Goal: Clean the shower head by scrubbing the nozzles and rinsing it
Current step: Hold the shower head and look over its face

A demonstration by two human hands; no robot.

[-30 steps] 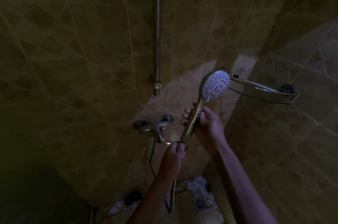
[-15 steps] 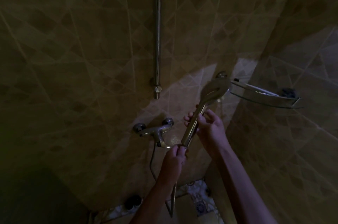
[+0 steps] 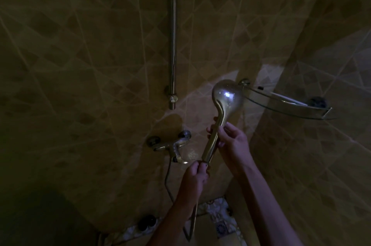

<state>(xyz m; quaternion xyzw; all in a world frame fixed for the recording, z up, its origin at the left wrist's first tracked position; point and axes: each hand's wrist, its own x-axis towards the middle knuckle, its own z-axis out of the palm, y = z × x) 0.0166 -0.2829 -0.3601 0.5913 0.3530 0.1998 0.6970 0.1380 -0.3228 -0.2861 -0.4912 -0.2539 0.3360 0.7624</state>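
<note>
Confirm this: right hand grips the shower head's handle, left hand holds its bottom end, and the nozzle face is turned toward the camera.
Wrong on the nozzles. The head view shows the shower head's smooth chrome back, nozzles facing away. The right hand and left hand are as stated.

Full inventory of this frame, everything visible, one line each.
shower head: 1, chrome, chrome back toward camera, held up at centre right, just left of the corner shelf
shower hose: 1, metal, runs down from the handle's base
mixer tap: 1, chrome, on the wall left of the hands
riser rail: 1, chrome, vertical on the wall above the tap
corner shelf: 1, glass with a metal rim, in the right corner
dark object: 1, on the shelf, too dim to name
wall tiles: brown, diamond pattern
floor drain: 1, bottom centre
left hand: grips the handle's base
right hand: grips the handle's middle
</note>
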